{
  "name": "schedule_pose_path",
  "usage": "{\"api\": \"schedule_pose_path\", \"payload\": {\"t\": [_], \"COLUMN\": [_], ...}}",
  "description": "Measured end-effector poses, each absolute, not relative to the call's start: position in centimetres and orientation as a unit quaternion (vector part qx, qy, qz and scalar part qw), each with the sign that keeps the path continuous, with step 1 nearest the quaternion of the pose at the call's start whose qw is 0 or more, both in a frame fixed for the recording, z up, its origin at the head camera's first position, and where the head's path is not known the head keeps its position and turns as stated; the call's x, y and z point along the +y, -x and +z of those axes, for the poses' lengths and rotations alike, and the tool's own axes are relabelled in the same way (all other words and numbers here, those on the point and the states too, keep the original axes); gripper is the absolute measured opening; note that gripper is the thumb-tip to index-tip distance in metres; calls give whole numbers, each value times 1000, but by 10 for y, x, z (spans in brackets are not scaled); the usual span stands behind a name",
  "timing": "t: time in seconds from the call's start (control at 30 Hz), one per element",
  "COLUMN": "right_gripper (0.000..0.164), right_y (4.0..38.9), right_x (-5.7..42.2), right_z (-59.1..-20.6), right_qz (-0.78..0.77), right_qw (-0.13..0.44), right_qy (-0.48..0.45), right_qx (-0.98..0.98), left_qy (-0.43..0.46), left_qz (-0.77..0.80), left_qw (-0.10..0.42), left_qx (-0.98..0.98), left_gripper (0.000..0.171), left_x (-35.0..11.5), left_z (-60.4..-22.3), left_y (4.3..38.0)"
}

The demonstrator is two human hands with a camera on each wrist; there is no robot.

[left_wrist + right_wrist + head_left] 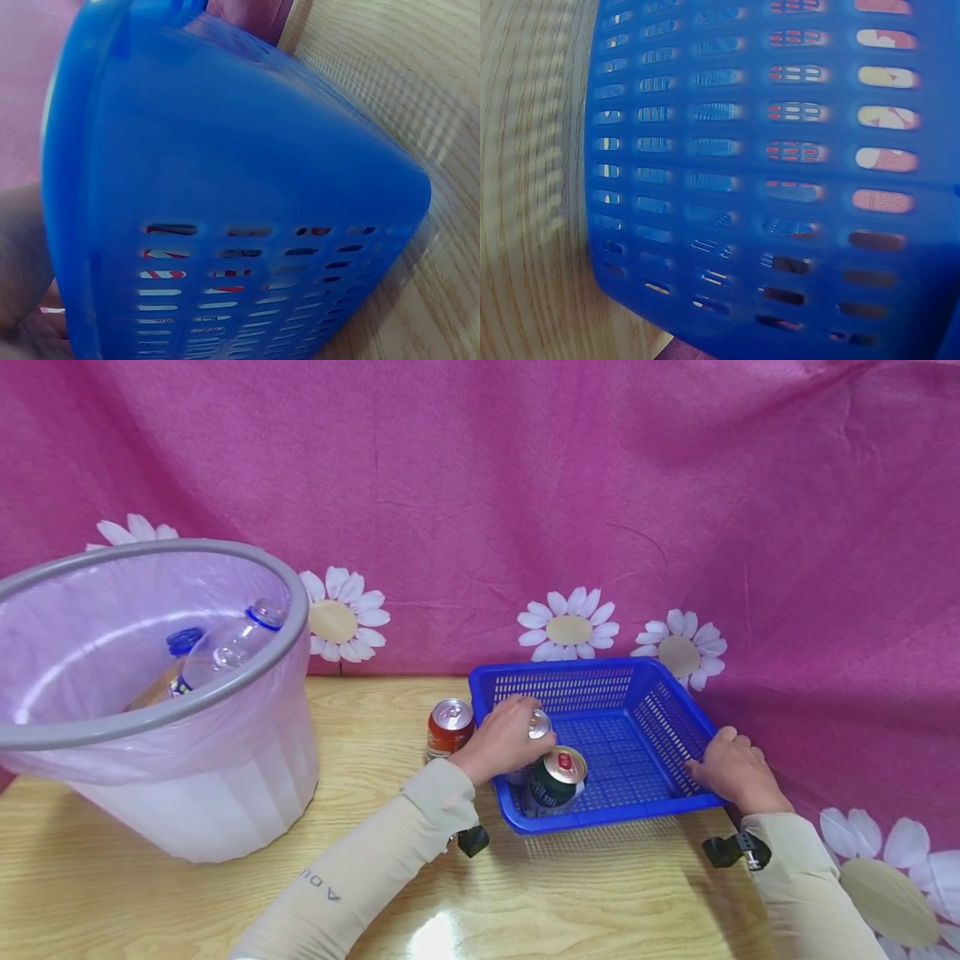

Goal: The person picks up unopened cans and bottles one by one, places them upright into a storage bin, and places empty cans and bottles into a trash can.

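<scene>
A blue slotted plastic basket (600,814) stands on the table. My left hand (506,739) reaches over its left rim and grips a silver-topped drink can (539,724), mostly hidden behind the hand. Close in front of that can, a dark green can (553,783) with a red pull tab stands upright inside the basket. An orange-red can (447,727) stands outside, beside the left wall. On the right side, my right hand (738,768) holds the basket's rim. Both wrist views are filled by the basket's outer wall (247,142), and the right wrist view shows its slots (716,146).
A white bin (217,802) with a grey rim and a clear liner stands at the left; plastic bottles (225,652) lie in it. Behind the wooden table (375,760) hangs a pink cloth (465,510) with white flowers.
</scene>
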State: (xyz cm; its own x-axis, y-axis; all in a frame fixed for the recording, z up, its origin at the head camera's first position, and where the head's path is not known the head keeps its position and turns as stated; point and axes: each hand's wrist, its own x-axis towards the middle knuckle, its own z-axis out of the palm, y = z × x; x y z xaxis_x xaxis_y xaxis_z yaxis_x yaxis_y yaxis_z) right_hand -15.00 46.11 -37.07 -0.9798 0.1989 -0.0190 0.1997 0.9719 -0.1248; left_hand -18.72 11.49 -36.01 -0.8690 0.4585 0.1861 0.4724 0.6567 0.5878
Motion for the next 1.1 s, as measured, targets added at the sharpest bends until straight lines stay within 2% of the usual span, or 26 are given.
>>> {"api": "schedule_pose_path", "payload": {"t": [0.2, 0.73, 1.1], "right_gripper": [61, 61, 62], "right_y": [150, 149, 150], "right_x": [461, 459, 460], "right_z": [-371, -369, -369], "right_qz": [-68, -72, -68], "right_qw": [4, 12, 15], "right_qy": [-106, -112, -110], "right_qx": [992, 991, 991], "left_qy": [264, 239, 238], "left_qz": [-316, -380, -382], "left_qw": [24, 5, 19], "left_qx": [-911, -893, -893], "left_gripper": [56, 62, 61], "left_x": [115, 111, 104], "left_z": [-361, -361, -349], "left_y": [188, 189, 190]}}
